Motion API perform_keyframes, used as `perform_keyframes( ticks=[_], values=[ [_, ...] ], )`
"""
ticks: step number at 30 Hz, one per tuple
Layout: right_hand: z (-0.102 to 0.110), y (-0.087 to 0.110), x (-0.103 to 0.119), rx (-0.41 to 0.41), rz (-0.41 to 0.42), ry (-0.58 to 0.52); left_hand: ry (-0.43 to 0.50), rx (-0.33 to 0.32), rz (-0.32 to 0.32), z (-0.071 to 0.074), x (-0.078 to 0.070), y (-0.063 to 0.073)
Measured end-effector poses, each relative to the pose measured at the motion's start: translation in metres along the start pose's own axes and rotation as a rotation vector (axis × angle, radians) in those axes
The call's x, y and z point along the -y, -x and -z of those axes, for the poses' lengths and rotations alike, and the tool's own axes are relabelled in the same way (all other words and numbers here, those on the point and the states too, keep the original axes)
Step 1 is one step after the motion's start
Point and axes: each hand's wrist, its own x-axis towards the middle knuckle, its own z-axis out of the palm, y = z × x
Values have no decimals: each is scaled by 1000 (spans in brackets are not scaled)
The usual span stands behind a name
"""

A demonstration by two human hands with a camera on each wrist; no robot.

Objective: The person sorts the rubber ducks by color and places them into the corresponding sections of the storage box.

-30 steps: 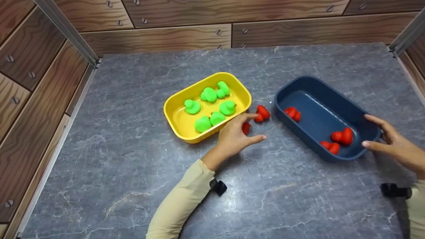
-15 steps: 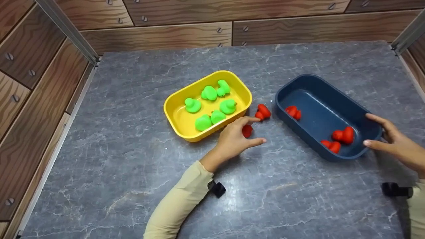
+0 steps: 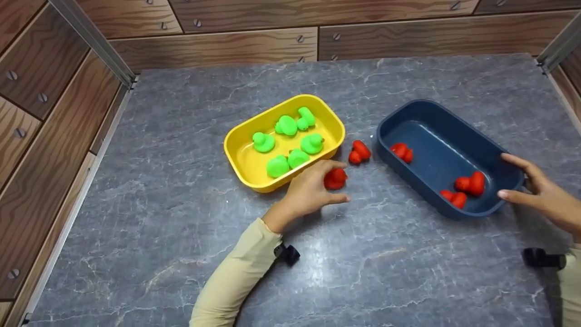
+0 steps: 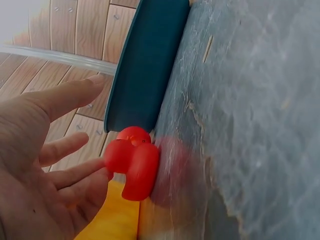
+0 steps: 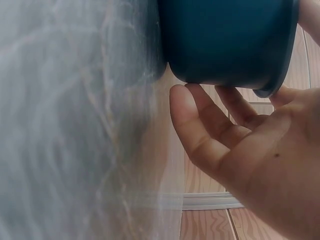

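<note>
My left hand (image 3: 309,188) is beside a red rubber duck (image 3: 335,179) on the table, thumb and fingers spread. In the left wrist view the fingers (image 4: 82,172) reach up to that duck (image 4: 134,162); whether they touch it I cannot tell. A second red duck (image 3: 360,152) lies between the two bins. My right hand (image 3: 547,197) holds the near right end of the dark blue bin (image 3: 431,136), thumb and a finger over its rim, other fingers against the outer wall (image 5: 225,45). Inside this bin lie several red ducks (image 3: 470,183).
A yellow bin (image 3: 243,170) with several green ducks (image 3: 312,143) stands left of the blue one, close to my left hand. Wood-patterned walls (image 3: 218,45) bound the grey marbled table (image 3: 159,181) at the back and sides.
My left hand has drawn back slightly to the left, and more of the near red duck shows. My right hand stays on the blue bin.
</note>
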Motion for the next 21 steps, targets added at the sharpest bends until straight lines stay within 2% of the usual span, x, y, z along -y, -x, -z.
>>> perform_keyframes(
  ticks=[6, 11, 15, 21],
  values=[
    [1, -1, -2, -6, 7, 15, 8, 8, -6, -3, 3, -2],
    [1, -1, -8, -15, 45, -6, -11, 3, 27, -7, 15, -8],
    [0, -1, -8, -16, 47, -8, 32, 27, 51, -8, 22, -11],
    [0, -2, -4, -7, 22, -27, 74, 52, 55, -8, 26, -13]
  ],
)
